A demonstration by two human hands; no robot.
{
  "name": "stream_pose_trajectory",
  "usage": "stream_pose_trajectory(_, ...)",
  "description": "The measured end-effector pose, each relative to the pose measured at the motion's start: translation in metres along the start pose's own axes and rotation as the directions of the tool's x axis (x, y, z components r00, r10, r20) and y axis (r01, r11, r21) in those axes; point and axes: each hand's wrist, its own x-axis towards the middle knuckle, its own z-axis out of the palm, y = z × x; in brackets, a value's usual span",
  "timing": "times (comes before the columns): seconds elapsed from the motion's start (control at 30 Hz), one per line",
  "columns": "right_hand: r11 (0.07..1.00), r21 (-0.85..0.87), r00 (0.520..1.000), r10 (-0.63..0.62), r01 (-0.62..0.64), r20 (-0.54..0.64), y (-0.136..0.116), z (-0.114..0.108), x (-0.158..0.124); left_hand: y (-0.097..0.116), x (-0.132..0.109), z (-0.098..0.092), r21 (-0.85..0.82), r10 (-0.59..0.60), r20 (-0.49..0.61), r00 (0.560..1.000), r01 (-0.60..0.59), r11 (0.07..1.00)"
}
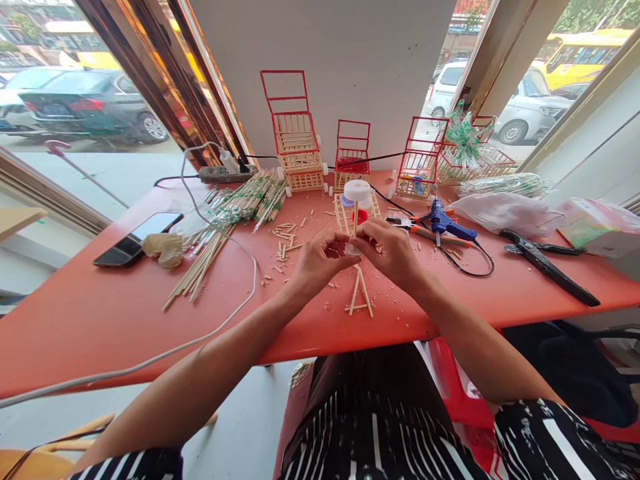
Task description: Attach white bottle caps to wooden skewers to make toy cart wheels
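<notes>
My left hand (320,261) and my right hand (393,250) meet over the front middle of the table, fingers closed around an upright wooden stick (356,219). A white bottle cap (357,191) sits on the stick's top end like a wheel. Between the fingertips of my left hand is a clear, whitish cap (353,249) at the lower end; my right fingers pinch the stick just above it. Just below my hands, short sticks (364,291) lie in an A shape. Behind them, a small stick frame (344,219) with coloured caps is partly hidden.
Stick-built carts (300,143) with red-topped frames stand along the wall. Wrapped stick bundles (245,200), loose sticks (200,270) and a phone (137,240) lie left. On the right are a blue glue gun (450,227) and black-handled cutters (550,267). A white cable (250,293) crosses the left side.
</notes>
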Motion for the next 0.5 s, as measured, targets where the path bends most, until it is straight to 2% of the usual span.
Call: stream_pose_trajectory(0.5, 1.0, -0.008, 1.0, -0.018, 0.018, -0.004, -0.0001, -0.0002, -0.001, 0.0004, -0.0006, 0.0001, 0.005, 0.004, -0.011, 1.0, -0.004, 1.0)
